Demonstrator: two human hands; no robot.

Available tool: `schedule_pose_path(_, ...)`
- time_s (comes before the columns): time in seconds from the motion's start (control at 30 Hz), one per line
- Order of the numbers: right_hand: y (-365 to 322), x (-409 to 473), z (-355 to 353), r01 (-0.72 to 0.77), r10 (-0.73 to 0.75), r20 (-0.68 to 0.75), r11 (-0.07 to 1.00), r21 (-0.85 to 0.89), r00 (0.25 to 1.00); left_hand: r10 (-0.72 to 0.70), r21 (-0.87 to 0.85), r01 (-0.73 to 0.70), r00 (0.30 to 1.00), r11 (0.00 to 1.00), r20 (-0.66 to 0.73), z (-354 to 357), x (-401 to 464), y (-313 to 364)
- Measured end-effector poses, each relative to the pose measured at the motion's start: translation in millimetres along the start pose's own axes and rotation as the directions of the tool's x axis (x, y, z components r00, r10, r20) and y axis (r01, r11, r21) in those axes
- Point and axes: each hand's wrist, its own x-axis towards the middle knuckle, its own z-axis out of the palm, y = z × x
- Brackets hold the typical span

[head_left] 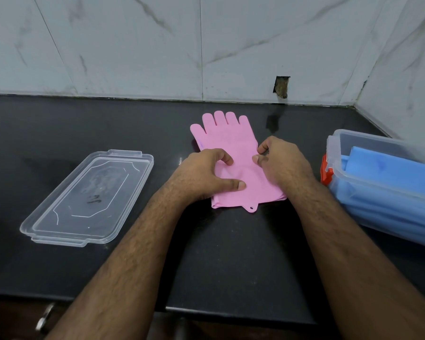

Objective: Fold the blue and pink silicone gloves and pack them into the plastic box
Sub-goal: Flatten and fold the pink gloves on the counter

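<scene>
Both hands on pink glove (227, 153) | left hand (207, 171) presses | right hand (284, 160) pinches edge

Bare black countertop (231, 253) lies open in front of the pink glove (227, 141), and a clear strip runs behind its fingertips to the marble wall (133, 45). To the left, the clear lid (88, 197) lies flat (low, easily passed over), with a gap between it and the glove. On the right, the plastic box (383, 182) stands tall near the corner, already holding folded blue gloves (390, 173); an orange object (326, 175) touches its near end.
</scene>
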Motion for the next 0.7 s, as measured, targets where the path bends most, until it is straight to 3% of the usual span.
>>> schedule_pose_path(0.7, 0.1, -1.0, -3.5, -0.120, 0.120, -0.011, 0.993, -0.002, 0.993, -0.003, -0.013, 0.003, 1.000, 1.000, -0.015, -2.3, -0.8, 0.1)
